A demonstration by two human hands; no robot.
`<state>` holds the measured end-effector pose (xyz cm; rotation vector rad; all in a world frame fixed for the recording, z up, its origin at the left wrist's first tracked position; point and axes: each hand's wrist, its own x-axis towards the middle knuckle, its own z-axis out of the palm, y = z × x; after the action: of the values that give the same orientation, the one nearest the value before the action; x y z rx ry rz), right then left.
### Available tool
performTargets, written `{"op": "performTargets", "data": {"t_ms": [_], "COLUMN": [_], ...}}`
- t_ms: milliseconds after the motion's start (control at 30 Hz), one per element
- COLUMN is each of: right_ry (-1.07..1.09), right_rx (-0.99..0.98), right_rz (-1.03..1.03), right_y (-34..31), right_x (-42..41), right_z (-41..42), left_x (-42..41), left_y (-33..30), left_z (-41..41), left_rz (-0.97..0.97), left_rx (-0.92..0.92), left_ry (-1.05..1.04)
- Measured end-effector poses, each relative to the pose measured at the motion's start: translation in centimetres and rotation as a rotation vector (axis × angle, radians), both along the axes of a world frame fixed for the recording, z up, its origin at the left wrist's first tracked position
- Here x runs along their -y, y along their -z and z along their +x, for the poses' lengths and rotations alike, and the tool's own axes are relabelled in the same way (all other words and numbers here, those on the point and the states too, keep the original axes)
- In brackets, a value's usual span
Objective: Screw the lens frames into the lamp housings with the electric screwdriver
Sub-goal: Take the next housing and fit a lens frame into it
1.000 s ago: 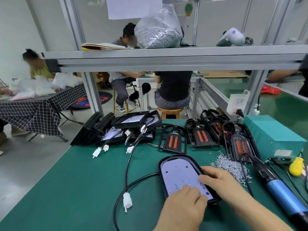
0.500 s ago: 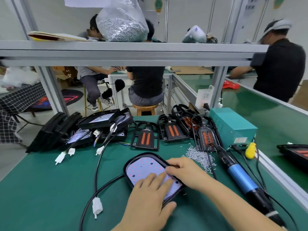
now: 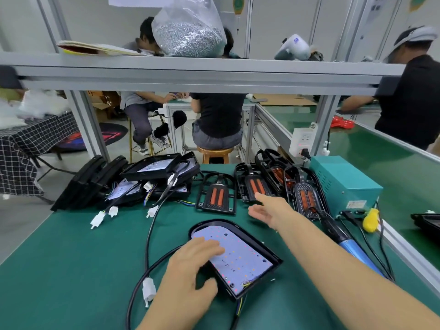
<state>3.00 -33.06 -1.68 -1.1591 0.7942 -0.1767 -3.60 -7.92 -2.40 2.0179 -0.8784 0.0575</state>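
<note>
A black lamp housing (image 3: 247, 258) with a pale LED board lies in front of me on the green mat. My left hand (image 3: 190, 265) rests on its near left part with fingers spread flat. My right hand (image 3: 269, 210) is stretched forward above the mat, fingers straight and empty, close to the black lens frames with orange inserts (image 3: 256, 186). One such lens frame (image 3: 217, 196) lies flat just left of it. The blue electric screwdriver (image 3: 352, 246) lies on the mat to the right, partly behind my right forearm.
A teal power box (image 3: 345, 184) stands at the right. A stack of black housings with cables (image 3: 152, 179) fills the back left. A bag of screws (image 3: 188, 32) sits on the shelf rail above. Other people work behind and to the right.
My right hand has lifted off the housing and reached forward toward the lens frames. My left hand stays on the housing. The camera has moved in closer.
</note>
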Motion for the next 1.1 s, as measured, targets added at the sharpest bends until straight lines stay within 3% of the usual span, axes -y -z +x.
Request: {"op": "performTargets", "data": {"t_ms": [167, 233, 400, 500, 567, 733, 967, 1100], "right_ry": [0.176, 0.215, 0.187, 0.105, 0.031, -0.092, -0.173, -0.217], "right_rx": [0.095, 0.124, 0.192, 0.223, 0.220, 0.273, 0.515, 0.551], "right_rz": [0.313, 0.383, 0.461, 0.411, 0.246, -0.580, -1.778, -2.012], "right_y": [0.0, -0.1, -0.8, -1.4, -1.8, -3.1, -1.7, -0.4], "right_x": [0.2, 0.4, -0.5, -1.2, -1.1, -0.8, -2.6, -3.6], "right_z": [2.6, 2.9, 1.3, -1.4, -3.4, -9.3, -14.1, -14.5], "left_x": [-0.4, 0.0, 0.5, 0.1, -0.4, -0.8, 1.0, 1.9], "left_y": [0.9, 1.1, 1.4, 1.1, 0.9, 0.1, -0.4, -0.4], "left_z": [0.6, 1.0, 0.6, 0.5, 0.8, 2.7, 5.6, 6.3], "left_rz": [0.282, 0.227, 0.101, -0.127, -0.242, -0.381, -0.485, -0.600], "left_rx": [0.127, 0.195, 0.010, -0.093, -0.195, -0.561, -1.023, -1.202], "left_ry": [0.089, 0.075, 0.072, -0.036, -0.170, -0.392, -0.362, -0.356]}}
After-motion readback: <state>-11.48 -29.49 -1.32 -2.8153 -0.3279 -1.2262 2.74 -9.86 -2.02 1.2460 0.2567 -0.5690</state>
